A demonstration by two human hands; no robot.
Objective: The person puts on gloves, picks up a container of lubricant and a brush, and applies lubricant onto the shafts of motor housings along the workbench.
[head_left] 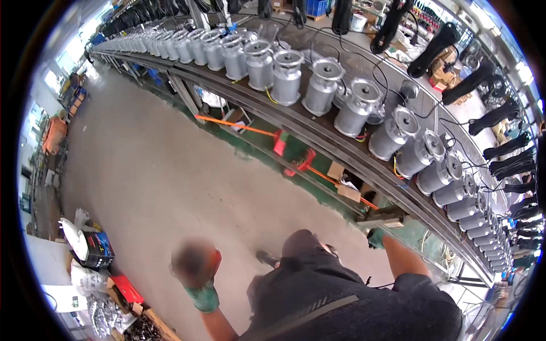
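My left hand [203, 296], in a green glove, is raised over the floor at the lower middle. It is closed on a round, dark thing with a reddish edge [195, 262]; that thing is smeared, so its kind does not show. Gloved in green too, my right hand [376, 238] hangs low beside the long bench [318, 128], near its lower frame. Its fingers are too small and dark to read. On the bench stands a curving row of silver metal motor housings [286, 78] with flanged tops, several with coloured wires at the base.
Under the bench lie an orange-handled broom [236, 125], a red dustpan [300, 163] and open cardboard [348, 193]. Black cable bundles [435, 48] hang beyond the bench. At the lower left are white sacks [89, 280], a black box [98, 249] and a red box [126, 288].
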